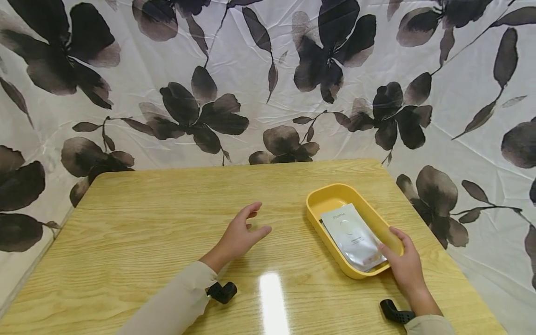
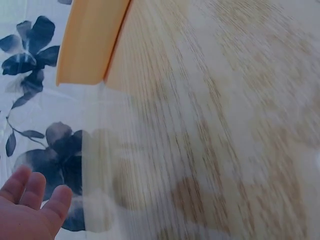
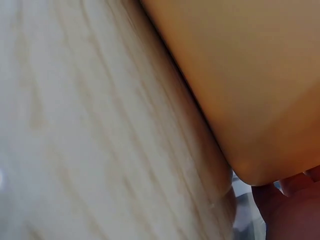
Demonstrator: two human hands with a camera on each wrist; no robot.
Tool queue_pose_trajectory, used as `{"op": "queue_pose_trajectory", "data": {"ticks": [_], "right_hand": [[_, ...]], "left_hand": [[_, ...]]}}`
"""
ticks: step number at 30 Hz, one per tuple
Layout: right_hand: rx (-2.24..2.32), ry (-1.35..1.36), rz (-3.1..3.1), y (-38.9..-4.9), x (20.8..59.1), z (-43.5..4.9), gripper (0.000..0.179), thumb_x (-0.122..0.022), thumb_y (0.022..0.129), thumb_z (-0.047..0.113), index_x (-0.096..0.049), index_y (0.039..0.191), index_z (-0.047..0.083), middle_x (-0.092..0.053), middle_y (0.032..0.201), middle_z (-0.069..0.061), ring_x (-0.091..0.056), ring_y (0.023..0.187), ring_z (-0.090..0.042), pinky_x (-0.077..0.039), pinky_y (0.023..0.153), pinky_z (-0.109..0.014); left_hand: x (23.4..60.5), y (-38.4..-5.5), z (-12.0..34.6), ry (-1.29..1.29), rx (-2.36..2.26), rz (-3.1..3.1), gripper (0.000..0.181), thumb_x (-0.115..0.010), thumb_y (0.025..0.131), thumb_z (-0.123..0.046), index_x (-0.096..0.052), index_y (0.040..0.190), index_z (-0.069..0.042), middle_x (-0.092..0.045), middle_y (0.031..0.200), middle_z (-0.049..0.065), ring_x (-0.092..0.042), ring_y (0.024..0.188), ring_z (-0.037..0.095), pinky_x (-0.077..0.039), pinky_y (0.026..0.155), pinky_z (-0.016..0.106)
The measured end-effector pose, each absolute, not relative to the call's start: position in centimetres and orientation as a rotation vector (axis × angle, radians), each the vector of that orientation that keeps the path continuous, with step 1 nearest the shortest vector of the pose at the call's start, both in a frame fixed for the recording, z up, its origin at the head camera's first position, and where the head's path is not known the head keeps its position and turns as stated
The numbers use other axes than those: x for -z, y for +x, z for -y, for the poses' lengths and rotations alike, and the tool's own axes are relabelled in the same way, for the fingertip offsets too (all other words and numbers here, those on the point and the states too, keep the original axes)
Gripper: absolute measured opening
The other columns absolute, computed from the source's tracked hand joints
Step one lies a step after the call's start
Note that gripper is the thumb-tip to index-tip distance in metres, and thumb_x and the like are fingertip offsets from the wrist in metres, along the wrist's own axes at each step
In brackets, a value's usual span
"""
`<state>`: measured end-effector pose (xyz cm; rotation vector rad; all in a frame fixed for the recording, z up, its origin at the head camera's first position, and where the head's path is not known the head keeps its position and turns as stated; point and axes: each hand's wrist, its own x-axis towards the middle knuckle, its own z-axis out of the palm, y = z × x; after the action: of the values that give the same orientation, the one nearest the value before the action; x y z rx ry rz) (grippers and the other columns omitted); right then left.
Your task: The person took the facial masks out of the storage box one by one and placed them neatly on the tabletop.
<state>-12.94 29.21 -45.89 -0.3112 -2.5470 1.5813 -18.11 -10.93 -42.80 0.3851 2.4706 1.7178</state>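
Observation:
A yellow, round-cornered oblong tray (image 1: 328, 202) sits on the right part of the table. Inside it lies a flat silvery-white sachet (image 1: 349, 232) with small print, and a dark edge peeks out under its left side. My right hand (image 1: 407, 267) grips the tray's near right corner, thumb over the rim by the sachet and fingers along the outer wall. Left of the tray, my left hand (image 1: 238, 237) hovers over the table with fingers loosely bent and nothing in them. The left wrist view has the tray wall (image 2: 92, 42) beyond the fingertips.
The wood-grain table (image 1: 167, 209) ends at a back edge against a floral cloth (image 1: 251, 83), which also hangs along both sides. A bright light reflection (image 1: 272, 298) lies on the near tabletop. Black wrist devices (image 1: 224, 292) are worn at both cuffs.

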Motion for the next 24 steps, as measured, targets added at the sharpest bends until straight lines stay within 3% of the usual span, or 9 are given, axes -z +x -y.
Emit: {"op": "queue_pose_trajectory", "data": {"ticks": [8,17,24], "right_hand": [[-1.558,-0.251,2.545,-13.0,46.2,-29.4,0.063,-0.063,0.100,0.023,-0.034,0.152,0.002,-0.036,0.151,-0.024,-0.043,0.124,-0.028,-0.034,0.085,-0.003],[-1.588,-0.212,2.587,-13.1,46.0,-29.5,0.070,-0.066,0.099,0.025,-0.030,0.154,0.002,-0.034,0.152,-0.027,-0.042,0.131,-0.037,-0.033,0.084,-0.001],[-1.603,-0.257,2.605,-13.0,46.2,-29.7,0.073,-0.067,0.098,0.025,-0.028,0.156,0.003,-0.033,0.153,-0.026,-0.042,0.130,-0.034,-0.034,0.082,-0.002]], "left_hand": [[42.7,-18.4,10.0,0.415,-1.713,-2.463,0.070,-0.072,0.095,-0.025,-0.036,0.154,-0.010,-0.038,0.155,0.011,-0.036,0.140,0.031,-0.035,0.110,0.055],[42.2,-18.8,8.6,0.431,-1.701,-2.471,0.069,-0.073,0.094,-0.025,-0.040,0.153,-0.012,-0.042,0.152,0.005,-0.039,0.138,0.028,-0.037,0.110,0.051],[41.1,-19.6,6.1,0.487,-1.650,-2.438,0.068,-0.072,0.093,-0.025,-0.041,0.152,-0.014,-0.042,0.152,0.004,-0.041,0.138,0.027,-0.036,0.111,0.048]]}}
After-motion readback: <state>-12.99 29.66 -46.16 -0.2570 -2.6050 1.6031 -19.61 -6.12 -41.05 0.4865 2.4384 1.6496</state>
